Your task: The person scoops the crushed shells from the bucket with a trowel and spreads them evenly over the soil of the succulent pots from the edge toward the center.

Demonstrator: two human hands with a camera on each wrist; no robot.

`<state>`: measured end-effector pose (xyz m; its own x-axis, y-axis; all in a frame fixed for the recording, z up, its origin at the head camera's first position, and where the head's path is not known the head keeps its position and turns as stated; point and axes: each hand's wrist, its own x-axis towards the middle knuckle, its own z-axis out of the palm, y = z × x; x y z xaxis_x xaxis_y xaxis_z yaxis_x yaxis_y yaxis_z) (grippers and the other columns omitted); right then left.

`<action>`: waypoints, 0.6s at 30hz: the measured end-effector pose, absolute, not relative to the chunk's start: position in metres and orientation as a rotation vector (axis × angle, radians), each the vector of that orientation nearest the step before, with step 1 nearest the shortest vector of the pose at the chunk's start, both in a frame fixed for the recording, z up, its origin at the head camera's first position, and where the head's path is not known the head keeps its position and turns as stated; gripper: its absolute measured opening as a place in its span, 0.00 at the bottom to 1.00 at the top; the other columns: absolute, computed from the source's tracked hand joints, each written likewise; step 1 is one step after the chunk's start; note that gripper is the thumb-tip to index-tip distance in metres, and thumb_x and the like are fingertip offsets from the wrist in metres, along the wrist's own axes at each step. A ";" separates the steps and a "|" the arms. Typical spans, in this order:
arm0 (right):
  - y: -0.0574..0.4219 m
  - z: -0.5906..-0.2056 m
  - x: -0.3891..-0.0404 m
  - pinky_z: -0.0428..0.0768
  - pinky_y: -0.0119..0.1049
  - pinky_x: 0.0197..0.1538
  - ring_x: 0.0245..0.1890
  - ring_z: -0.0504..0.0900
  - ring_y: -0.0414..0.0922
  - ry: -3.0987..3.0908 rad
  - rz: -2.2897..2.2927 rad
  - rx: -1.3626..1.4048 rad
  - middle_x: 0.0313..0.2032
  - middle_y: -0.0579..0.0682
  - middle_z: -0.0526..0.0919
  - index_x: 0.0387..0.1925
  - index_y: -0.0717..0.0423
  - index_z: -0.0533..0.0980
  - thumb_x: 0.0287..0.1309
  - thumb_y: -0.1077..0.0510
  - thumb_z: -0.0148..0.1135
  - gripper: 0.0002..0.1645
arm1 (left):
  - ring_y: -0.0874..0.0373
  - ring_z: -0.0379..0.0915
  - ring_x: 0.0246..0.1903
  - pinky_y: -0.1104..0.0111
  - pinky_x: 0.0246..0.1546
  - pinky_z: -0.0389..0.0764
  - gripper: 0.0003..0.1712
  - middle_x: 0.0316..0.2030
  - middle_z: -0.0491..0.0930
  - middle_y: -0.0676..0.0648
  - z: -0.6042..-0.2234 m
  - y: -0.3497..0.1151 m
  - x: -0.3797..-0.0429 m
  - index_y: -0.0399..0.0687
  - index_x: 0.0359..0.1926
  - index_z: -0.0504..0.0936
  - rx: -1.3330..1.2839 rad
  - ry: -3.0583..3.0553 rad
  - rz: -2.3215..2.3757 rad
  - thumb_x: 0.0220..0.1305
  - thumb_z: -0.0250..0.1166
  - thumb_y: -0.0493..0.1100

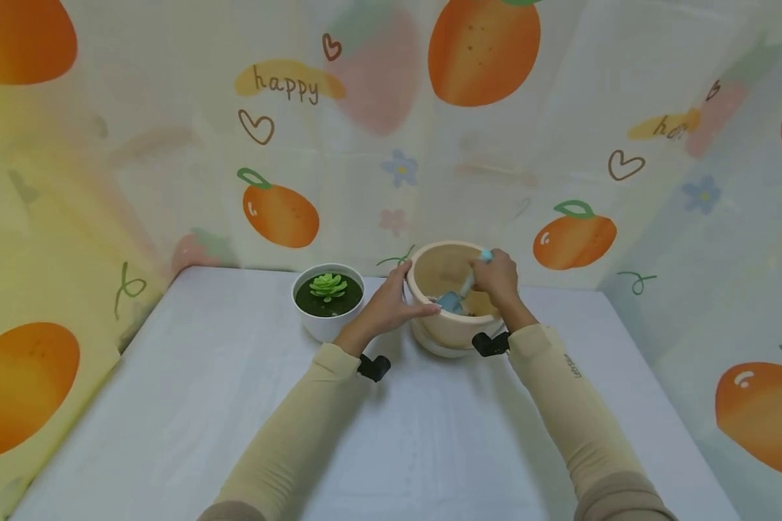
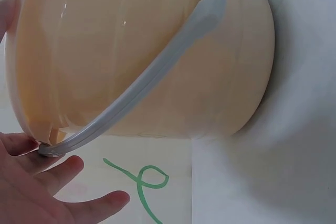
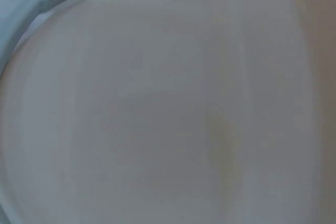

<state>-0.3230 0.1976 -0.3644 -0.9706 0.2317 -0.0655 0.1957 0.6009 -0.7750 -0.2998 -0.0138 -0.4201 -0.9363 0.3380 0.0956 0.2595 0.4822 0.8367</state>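
A beige bucket (image 1: pixel 456 330) with a pale grey handle (image 2: pixel 152 80) stands upright on the white table. At its left side my left hand (image 1: pixel 394 300) rests on the rim, thumb along the near edge. The left wrist view shows the fingers spread and fairly straight by the handle's hinge. My right hand (image 1: pixel 497 281) grips a small shovel (image 1: pixel 452 301) by its handle, with the blue-grey blade tilted down inside the bucket. What lies at the bucket's bottom is mostly hidden. In the right wrist view the bucket wall (image 3: pixel 157 103) fills the frame, blurred, hiding the hand.
Left of the bucket stands a white pot (image 1: pixel 324 327) with a green succulent (image 1: pixel 328 286) in dark filling. The white table (image 1: pixel 202 405) meets a fruit-printed curtain (image 1: pixel 365 181) close behind both vessels. Black wrist cameras (image 1: pixel 374 367) hang below the wrists.
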 end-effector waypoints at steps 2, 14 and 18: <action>0.196 -0.365 -0.322 0.83 0.30 0.30 0.35 0.88 0.52 -2.755 1.378 -0.386 0.48 0.64 0.78 0.52 0.67 0.70 0.67 0.51 0.55 0.24 | 0.47 0.48 0.75 0.49 0.71 0.59 0.65 0.76 0.49 0.42 -0.421 -0.014 -0.299 0.46 0.77 0.44 0.531 2.624 1.475 0.50 0.74 0.62; 0.189 -0.374 -0.324 0.86 0.34 0.37 0.40 0.87 0.57 -2.759 1.499 -0.362 0.37 0.57 0.77 0.42 0.64 0.71 0.69 0.51 0.53 0.17 | 0.47 0.49 0.75 0.50 0.71 0.60 0.65 0.76 0.50 0.41 -0.424 -0.017 -0.295 0.45 0.77 0.45 0.545 2.640 1.460 0.50 0.74 0.62; 0.189 -0.371 -0.327 0.85 0.36 0.41 0.45 0.86 0.58 -2.773 1.529 -0.382 0.44 0.59 0.78 0.51 0.66 0.70 0.70 0.50 0.52 0.23 | 0.47 0.49 0.75 0.51 0.71 0.60 0.65 0.76 0.49 0.41 -0.421 -0.016 -0.298 0.45 0.77 0.44 0.564 2.648 1.444 0.51 0.73 0.62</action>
